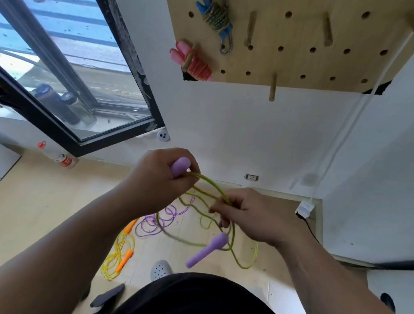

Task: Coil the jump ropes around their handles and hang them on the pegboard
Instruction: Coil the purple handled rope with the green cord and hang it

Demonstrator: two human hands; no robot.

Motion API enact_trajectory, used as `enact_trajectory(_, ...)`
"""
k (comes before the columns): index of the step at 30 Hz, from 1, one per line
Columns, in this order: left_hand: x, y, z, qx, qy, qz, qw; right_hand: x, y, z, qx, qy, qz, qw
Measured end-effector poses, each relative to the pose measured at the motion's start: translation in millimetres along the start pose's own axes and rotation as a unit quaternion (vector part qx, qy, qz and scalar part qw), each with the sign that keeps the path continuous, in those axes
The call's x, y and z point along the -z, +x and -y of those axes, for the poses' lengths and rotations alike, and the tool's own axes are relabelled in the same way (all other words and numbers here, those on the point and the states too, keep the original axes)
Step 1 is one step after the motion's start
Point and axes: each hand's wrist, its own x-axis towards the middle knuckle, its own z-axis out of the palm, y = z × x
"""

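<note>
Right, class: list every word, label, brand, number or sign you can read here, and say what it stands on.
Nothing here can be read.
White bottle on the floor: red label with white marks, too blurred to read.
Dark bottles at the window: any labels too blurred to tell.
Pegboard, purple handle, green rope: no print shows.
</note>
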Motion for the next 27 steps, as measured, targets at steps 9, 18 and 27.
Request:
enact_trajectory(9, -7.2, -3.4, 1.8, -0.006, 0.131, 0.060, 0.989, 13.1, -5.2, -32.9, -0.001, 0.033, -0.131, 0.991)
enact_trajectory(18, -2.6, 0.9, 11.7, 0.061, 0.097, 0.035, 0.993, 52.9, -14.7, -96.6, -0.142, -0.174, -0.264, 0.938)
enact_trajectory(27, -5.8, 5.4, 24.8, 0.227, -0.245, -0.106, 0.936, 50.3, -31.0, -23.0, -0.045, 0.347, -0.229, 0.908)
